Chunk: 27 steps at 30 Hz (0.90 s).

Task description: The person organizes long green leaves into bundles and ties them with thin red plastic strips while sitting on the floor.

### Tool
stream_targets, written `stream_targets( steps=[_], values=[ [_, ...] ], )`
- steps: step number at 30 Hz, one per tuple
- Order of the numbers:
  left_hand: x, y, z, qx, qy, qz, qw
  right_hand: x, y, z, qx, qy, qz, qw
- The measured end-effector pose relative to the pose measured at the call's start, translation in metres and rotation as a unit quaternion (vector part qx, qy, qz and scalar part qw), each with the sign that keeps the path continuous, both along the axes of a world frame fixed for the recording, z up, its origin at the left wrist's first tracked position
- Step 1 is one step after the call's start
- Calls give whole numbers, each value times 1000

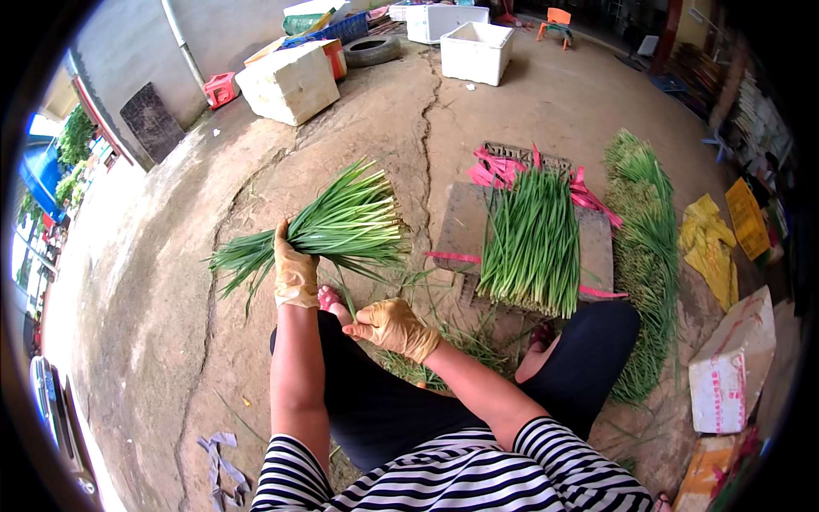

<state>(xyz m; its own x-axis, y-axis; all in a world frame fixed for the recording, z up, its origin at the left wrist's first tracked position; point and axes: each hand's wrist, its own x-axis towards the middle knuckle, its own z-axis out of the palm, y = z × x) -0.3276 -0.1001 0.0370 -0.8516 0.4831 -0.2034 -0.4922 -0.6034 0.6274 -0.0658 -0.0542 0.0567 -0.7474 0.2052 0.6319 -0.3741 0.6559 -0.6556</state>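
Observation:
My left hand [295, 275], in a tan glove, is closed around a fanned bunch of green chives [345, 218], held up at the left with the pale ends spread to the right. Lower down, my gloved right hand [394, 329] pinches a thin green chive stalk [347, 294] that hangs below the bunch. Right of my hands, a thick stack of chives [533, 235] lies on a low grey board [456, 218]. Pink strips [497, 170] run beneath that stack and stick out at its sides.
A long heap of chives [644, 273] lies beyond the board. Loose stalks [465, 350] litter the ground between my feet. White foam boxes [294, 85] and a tyre [372, 51] stand farther off. At the right are a yellow cloth [708, 247] and a carton [729, 367].

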Motion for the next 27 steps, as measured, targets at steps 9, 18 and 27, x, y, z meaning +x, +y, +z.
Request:
stream_targets(
  steps=[9,18,27],
  values=[
    [12,4,18,15,-68,8,998,3,57,-21,-232,-124,-267,927],
    [20,-1,27,-27,-51,-19,998,10,48,-39,-151,-113,-238,953],
    [-3,-35,20,-41,97,-38,994,84,78,-133,-39,-533,-137,834]
  ],
)
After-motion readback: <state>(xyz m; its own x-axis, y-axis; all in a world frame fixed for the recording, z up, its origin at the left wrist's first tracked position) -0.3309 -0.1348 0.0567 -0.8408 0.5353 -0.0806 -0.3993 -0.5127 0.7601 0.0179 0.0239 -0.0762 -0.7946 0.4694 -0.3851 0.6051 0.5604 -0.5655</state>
